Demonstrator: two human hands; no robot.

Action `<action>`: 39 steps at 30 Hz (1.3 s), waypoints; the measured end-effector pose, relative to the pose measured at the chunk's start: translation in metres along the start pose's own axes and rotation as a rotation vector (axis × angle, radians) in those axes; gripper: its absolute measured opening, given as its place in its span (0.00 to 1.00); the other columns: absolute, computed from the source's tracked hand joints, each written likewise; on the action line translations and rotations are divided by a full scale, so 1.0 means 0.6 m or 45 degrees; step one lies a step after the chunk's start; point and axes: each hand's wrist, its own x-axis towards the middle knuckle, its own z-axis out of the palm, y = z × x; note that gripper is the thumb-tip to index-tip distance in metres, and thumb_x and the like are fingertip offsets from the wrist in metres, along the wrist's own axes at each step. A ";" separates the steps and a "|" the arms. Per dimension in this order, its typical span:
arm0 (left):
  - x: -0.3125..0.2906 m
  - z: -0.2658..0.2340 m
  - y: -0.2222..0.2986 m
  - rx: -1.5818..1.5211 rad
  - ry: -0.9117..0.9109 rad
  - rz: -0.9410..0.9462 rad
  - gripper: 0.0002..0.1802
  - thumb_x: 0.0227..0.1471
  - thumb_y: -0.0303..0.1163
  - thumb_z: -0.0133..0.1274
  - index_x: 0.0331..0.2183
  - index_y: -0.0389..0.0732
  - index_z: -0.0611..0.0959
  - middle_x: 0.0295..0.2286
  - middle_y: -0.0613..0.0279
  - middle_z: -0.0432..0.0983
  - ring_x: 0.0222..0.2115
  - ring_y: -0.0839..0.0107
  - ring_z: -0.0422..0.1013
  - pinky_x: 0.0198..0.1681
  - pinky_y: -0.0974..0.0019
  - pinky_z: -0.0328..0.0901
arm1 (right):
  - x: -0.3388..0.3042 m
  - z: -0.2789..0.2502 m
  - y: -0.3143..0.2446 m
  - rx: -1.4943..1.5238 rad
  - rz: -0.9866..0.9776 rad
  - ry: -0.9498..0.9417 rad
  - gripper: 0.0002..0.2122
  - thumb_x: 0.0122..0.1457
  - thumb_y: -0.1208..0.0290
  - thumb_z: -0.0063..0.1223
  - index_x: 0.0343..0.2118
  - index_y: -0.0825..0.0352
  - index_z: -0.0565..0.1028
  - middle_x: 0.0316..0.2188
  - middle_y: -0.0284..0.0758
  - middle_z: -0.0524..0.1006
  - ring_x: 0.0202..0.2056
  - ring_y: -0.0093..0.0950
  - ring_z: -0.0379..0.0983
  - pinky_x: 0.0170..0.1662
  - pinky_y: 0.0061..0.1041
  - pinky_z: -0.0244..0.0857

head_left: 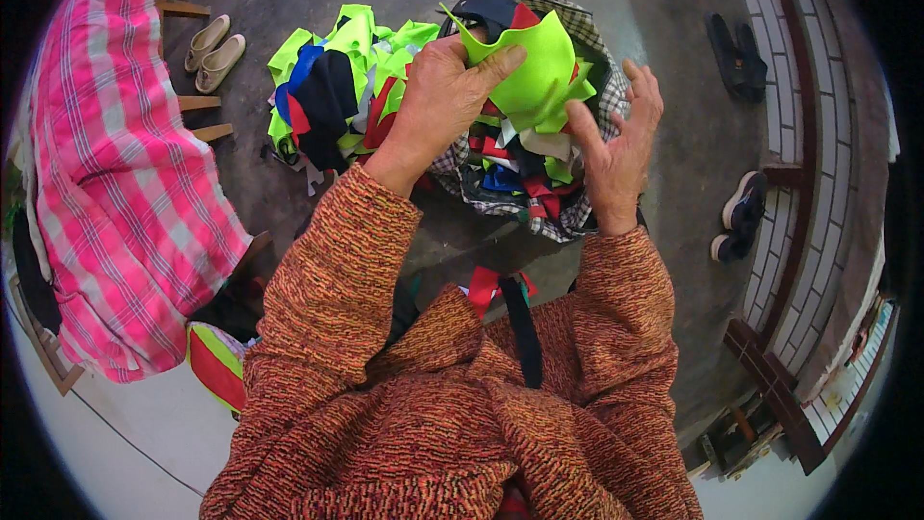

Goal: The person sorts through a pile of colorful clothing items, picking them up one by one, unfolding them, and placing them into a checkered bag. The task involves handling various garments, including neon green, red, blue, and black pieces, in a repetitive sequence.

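My left hand (445, 98) pinches a bright yellow-green fabric scrap (535, 75) between thumb and fingers, holding it up over a checkered cloth bag (612, 106). My right hand (619, 149) is at the scrap's right side with fingers spread; its thumb is near the scrap's lower edge, and I cannot tell whether it touches. Red, blue, white and dark scraps (500, 173) fill the bag under the hands. To the left, a loose heap of fabric scraps (327, 87) lies on the floor, mostly yellow-green with navy, blue and red. The raised scrap hides part of the bag's contents.
A pink plaid cloth (125, 183) drapes over wooden furniture on the left, with beige shoes (219, 56) beside it. Black slippers (736, 56) and dark shoes (741, 212) lie along the right wall. On my lap are a black strip (521, 332) and a red scrap (483, 289).
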 end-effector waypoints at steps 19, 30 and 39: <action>-0.013 0.024 0.004 -0.395 -0.315 -0.249 0.21 0.58 0.38 0.39 0.46 0.32 0.73 0.33 0.60 0.73 0.35 0.75 0.70 0.39 0.71 0.66 | -0.019 0.041 0.012 1.301 0.818 0.006 0.14 0.61 0.63 0.41 0.44 0.66 0.70 0.40 0.35 0.74 0.42 0.27 0.70 0.48 0.27 0.62; -0.011 0.020 0.001 -0.374 -0.029 -0.224 0.14 0.48 0.30 0.56 0.38 0.36 0.75 0.30 0.66 0.73 0.29 0.77 0.70 0.32 0.76 0.66 | -0.003 0.032 0.007 1.811 0.876 -0.004 0.20 0.64 0.58 0.30 0.51 0.66 0.65 0.50 0.36 0.69 0.51 0.32 0.65 0.57 0.32 0.55; -0.015 0.016 0.014 -0.307 -0.041 -0.305 0.20 0.44 0.35 0.60 0.37 0.33 0.76 0.29 0.65 0.74 0.28 0.79 0.68 0.32 0.75 0.63 | -0.012 0.028 0.025 2.143 0.499 -0.394 0.20 0.63 0.59 0.32 0.51 0.66 0.65 0.50 0.38 0.69 0.50 0.32 0.66 0.56 0.33 0.56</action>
